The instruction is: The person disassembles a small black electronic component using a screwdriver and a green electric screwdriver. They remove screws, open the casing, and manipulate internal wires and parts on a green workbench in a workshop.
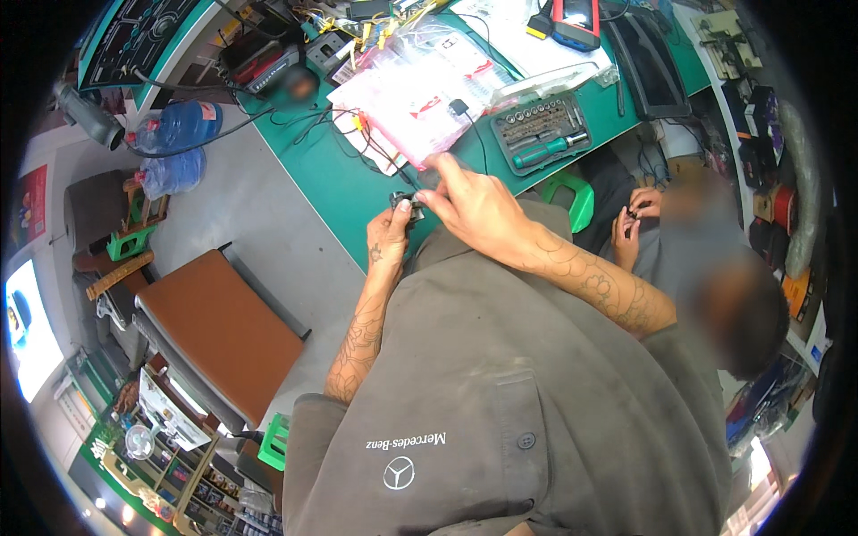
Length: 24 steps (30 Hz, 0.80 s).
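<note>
Just beyond the near table edge, my left hand point(390, 234) is closed around a small black part point(400, 202), with its thumb resting on top. What kind of part it is, I cannot make out. My right hand point(478, 207) comes in from the right, its fingers curled and pinched together against the part's right side. Whatever lies between those fingertips is too small to tell. Beyond my right hand, a clear plastic bag point(429, 107) with a pinkish tint lies on the green table point(308, 183).
An open socket and bit set point(543, 129) with a green-handled screwdriver point(541, 154) sits to the right. Black cables point(340, 125) and a tablet-like device point(648, 67) lie on the table. Another person's hands point(636, 219) work at right. A brown chair point(219, 326) stands left.
</note>
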Tool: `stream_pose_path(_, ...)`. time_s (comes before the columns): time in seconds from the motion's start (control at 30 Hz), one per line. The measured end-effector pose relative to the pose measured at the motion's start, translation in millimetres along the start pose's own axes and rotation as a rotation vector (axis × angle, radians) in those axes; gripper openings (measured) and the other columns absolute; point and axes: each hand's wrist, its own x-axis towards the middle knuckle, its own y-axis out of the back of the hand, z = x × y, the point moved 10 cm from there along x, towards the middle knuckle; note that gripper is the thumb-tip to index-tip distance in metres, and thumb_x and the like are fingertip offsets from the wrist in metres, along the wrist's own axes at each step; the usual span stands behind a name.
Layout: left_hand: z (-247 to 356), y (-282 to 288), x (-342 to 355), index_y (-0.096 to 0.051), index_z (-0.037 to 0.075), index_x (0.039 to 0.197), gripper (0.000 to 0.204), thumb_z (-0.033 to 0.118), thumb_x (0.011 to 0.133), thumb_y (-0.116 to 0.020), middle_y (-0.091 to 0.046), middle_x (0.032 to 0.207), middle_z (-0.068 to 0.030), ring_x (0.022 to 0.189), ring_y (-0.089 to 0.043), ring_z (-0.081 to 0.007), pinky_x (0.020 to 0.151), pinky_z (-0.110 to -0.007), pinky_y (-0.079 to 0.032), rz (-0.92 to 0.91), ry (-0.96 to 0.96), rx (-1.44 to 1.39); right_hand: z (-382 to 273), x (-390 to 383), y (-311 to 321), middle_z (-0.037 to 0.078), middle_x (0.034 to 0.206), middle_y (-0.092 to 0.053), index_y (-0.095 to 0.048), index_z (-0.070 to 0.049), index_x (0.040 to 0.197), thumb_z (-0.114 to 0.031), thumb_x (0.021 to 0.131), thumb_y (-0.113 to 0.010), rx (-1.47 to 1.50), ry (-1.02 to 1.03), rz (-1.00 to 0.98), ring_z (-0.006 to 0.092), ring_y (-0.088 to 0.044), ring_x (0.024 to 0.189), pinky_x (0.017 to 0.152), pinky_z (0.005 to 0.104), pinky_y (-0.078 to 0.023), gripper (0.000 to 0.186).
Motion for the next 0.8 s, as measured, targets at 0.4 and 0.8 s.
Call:
stream_pose_path(0.4, -20.5, -8.6, -0.5, -0.069, 0.002, 0.084, 0.052, 0.053, 0.088, -0.063, -0.047, 0.064, 0.0055, 0.054, -0.034, -0.0055, 0.049, -0.024, -0.027, -0.017, 0.094, -0.030, -41.1, 7.4, 6.9, 0.017, 0.088, -0.061, -0.047, -0.003, 0.124, -0.008, 0.085, -0.065, -0.010, 0.483, -0.055, 0.0416, -0.061, 0.081, 0.069, 0.0496, -0.048, 0.043)
stream_pose_path(0.8, -24.1, -23.7, -4.0, -0.060, 0.009, 0.081, 0.047, 0.055, 0.088, -0.062, -0.041, 0.062, 0.0070, 0.049, -0.029, -0.0050, 0.045, -0.024, -0.019, -0.204, 0.198, -0.163, -34.2, 22.0, -0.8, 0.021, 0.074, -0.063, -0.049, -0.004, 0.116, -0.015, 0.089, -0.056, -0.078, 0.413, -0.180, 0.0429, -0.063, 0.072, 0.062, 0.0511, -0.049, 0.029)
